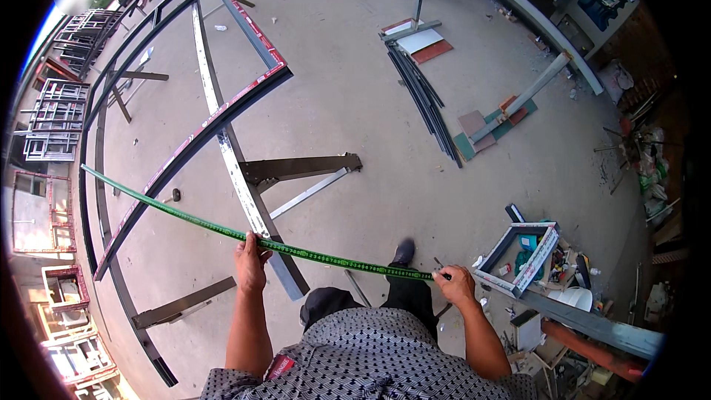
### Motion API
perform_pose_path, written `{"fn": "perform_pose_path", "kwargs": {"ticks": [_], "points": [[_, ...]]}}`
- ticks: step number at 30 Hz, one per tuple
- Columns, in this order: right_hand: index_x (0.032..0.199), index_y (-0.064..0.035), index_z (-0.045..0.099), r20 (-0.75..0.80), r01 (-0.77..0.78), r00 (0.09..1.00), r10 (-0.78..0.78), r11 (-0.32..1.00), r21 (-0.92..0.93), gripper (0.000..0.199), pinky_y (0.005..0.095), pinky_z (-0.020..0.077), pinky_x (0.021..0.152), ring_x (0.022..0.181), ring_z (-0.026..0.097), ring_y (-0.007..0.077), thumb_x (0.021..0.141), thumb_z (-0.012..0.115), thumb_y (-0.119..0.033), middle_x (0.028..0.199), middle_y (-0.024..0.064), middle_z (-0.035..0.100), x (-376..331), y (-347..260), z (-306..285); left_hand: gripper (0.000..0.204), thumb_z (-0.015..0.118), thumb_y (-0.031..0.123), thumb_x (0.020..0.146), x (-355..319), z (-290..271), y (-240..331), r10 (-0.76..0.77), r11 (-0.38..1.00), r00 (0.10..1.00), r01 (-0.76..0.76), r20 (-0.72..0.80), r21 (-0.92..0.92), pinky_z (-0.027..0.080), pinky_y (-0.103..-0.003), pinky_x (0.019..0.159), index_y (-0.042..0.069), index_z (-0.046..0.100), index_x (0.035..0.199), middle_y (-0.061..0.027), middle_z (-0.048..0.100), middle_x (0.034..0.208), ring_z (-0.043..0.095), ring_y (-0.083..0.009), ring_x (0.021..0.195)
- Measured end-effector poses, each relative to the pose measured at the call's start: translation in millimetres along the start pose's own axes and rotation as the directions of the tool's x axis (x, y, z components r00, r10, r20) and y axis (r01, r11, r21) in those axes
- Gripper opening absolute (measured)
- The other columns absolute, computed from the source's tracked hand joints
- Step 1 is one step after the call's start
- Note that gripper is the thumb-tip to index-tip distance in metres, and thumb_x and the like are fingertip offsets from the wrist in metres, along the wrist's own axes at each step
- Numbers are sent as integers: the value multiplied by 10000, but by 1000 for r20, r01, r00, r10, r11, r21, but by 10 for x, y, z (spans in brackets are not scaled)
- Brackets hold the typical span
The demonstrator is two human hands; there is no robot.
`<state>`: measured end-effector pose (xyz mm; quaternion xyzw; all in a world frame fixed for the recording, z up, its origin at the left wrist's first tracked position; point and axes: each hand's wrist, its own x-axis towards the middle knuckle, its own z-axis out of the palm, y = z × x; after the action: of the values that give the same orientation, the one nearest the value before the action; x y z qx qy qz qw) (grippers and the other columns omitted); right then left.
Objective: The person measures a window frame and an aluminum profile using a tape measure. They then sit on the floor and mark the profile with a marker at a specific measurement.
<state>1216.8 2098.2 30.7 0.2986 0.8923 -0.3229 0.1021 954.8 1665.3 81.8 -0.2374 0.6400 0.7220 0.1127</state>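
Left hand (250, 263) and right hand (456, 284) pinching green tape (326, 257), far end by dark frame (255, 95) edge, open floor (341, 96) ahead

Left hand (250, 267) and right hand (457, 285), both pinching
The left forearm (250, 337) stands nearly upright, lower left of centre; the right forearm (485, 341) slants, lower right.

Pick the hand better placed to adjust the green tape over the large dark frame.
Left, likely: the left hand holds the green tape partway along, nearer the large dark frame; the right hand pinches its end, farther away.
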Motion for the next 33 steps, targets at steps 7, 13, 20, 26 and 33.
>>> {"fn": "perform_pose_path", "kwargs": {"ticks": [7, 13, 20, 26, 33], "points": [[855, -60, 755, -10, 73, 997, -74, 996, -42, 274, 454, 514, 825, 913, 659, 369, 836, 793, -331, 932, 148, 718, 1071, 425, -1329, 287, 616, 394, 1037, -18, 1336, 239, 7, 999, 1000, -8, -17, -40, 563, -266, 633, 115, 613, 968, -3, 653, 818, 654, -107, 713], [884, -88, 767, 26, 63, 998, -62, 998, -28, 319, 455, 521, 815, 932, 666, 361, 857, 768, -406, 932, 140, 718, 1745, 422, -1591, 296, 624, 410, 1029, 185, 1885, 537, 53, 998, 998, -54, -32, -44, 560, -254, 637, 120, 610, 969, -2, 638, 803, 648, -104, 710], [899, -102, 765, 79, -21, 997, 23, 1000, -17, 338, 461, 528, 809, 947, 671, 359, 863, 755, -438, 948, 122, 724, 2495, 172, -1635, 299, 606, 402, 1040, 959, 2401, 798, 102, 994, 995, -103, -23, -43, 545, -269, 652, 113, 612, 963, -25, 673, 839, 629, -109, 703], [906, -96, 770, 15, -56, 998, 56, 998, -5, 342, 455, 531, 790, 916, 682, 363, 856, 767, -434, 939, 140, 733, 3277, -33, -1865, 292, 594, 400, 1046, 1934, 3134, 1178, 110, 990, 993, -106, 44, -87, 532, -256, 655, 116, 601, 980, -35, 687, 865, 653, -112, 751], [876, -68, 758, -33, 48, 998, -46, 997, 59, 323, 449, 518, 732, 843, 683, 368, 843, 782, -388, 895, 155, 726, 4430, -533, -2140, 252, 605, 384, 1044, 2707, 3629, 1862, 160, 980, 987, -157, 21, -124, 548, -258, 671, 138, 605, 987, -33, 701, 866, 670, -113, 761]]}}
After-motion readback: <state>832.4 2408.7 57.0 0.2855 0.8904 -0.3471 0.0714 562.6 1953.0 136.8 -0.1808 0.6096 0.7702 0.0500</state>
